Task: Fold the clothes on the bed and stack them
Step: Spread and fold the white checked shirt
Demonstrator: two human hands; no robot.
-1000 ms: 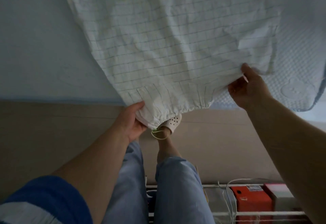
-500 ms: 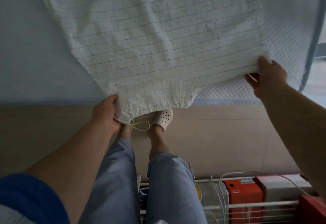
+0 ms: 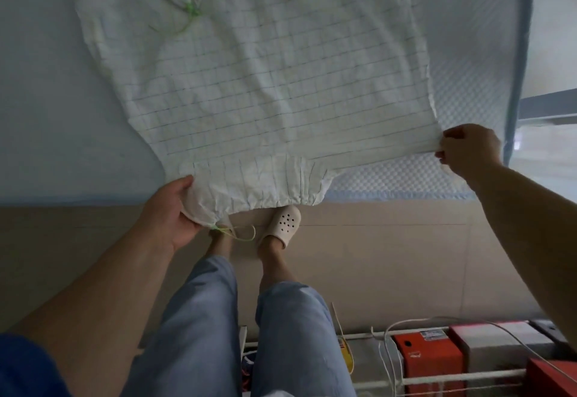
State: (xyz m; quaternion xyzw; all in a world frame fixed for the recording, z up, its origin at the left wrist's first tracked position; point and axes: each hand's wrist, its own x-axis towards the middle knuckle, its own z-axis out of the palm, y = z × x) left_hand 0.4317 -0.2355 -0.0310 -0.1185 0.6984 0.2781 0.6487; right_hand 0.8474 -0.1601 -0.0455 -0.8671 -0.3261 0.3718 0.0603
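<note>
A pale blue bed [image 3: 46, 109] meets tan floor tiles [image 3: 390, 259], with orange boxes [image 3: 427, 362] below. A white checked garment [image 3: 265, 84] lies spread over the bed's near edge, the left hand [image 3: 175, 212] gripping its gathered cuff, the right hand [image 3: 468, 149] pinching its corner.

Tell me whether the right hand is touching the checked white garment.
Touching. The head view shows the right hand pinching the corner of the checked white garment, with the cloth pulled taut from its fingers across the bed.

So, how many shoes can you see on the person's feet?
1. A white clog with holes is on one foot, just below the gathered hem of the checked garment. The other foot is mostly hidden behind that hem, so its shoe cannot be seen.
</note>
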